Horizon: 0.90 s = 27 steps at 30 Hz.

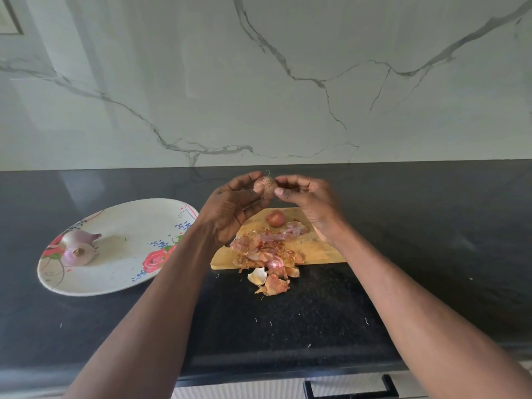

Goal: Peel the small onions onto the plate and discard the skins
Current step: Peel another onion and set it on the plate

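We count two peeled purple onions point(77, 247), two unpeeled brown onions point(275, 218), one floral white plate point(121, 272), one wooden cutting board point(319, 249)

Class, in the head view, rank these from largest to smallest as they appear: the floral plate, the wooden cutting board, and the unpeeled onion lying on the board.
1. Floral plate
2. Wooden cutting board, partly hidden by hands and skins
3. Unpeeled onion

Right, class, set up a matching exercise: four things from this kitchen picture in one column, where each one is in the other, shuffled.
Things:
1. two peeled onions
2. unpeeled onion
3. onion being peeled
4. loose skins

Places:
A. held between both hands
B. on the floral plate
C. far end of the chopping board
D. heaped over the board's near edge and the counter

Pairs: 1-B, 2-C, 3-A, 4-D
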Each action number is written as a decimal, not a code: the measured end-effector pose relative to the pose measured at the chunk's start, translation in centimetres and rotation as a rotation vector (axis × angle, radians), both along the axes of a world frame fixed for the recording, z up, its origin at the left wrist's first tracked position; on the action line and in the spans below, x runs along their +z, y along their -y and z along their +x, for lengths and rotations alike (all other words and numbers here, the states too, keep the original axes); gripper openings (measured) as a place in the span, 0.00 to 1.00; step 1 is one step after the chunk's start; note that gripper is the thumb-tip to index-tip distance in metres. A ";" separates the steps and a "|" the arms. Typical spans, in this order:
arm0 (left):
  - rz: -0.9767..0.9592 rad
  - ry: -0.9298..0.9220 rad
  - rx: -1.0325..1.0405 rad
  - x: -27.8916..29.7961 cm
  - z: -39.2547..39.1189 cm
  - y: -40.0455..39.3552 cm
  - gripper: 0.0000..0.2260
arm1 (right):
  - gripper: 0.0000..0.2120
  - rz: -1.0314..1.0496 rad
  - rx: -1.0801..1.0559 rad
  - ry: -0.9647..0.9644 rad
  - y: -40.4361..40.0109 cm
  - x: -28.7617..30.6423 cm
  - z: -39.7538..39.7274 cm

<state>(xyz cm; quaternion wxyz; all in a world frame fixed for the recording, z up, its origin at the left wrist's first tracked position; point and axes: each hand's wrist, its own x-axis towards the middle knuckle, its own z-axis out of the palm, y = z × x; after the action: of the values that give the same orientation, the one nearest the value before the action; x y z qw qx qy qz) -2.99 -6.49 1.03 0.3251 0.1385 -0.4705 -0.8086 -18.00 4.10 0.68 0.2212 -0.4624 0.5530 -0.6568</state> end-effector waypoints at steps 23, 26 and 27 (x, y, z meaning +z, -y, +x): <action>-0.323 0.145 0.222 -1.1 1.2 -3.1 0.10 | 0.18 0.063 -0.112 -0.263 -1.3 -1.4 1.6; -0.298 0.150 0.208 -1.1 1.3 -2.8 0.10 | 0.16 0.075 -0.084 -0.202 -1.4 -1.2 1.7; -0.295 0.160 0.198 -1.1 1.3 -2.8 0.10 | 0.15 0.078 -0.077 -0.173 -1.4 -1.1 1.8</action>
<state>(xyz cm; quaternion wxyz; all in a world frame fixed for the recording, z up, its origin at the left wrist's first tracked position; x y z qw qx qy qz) -1.70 -3.66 -0.07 0.3815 0.1987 -0.5924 -0.6812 -16.22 5.53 -0.44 0.1650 -0.4868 0.6125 -0.6005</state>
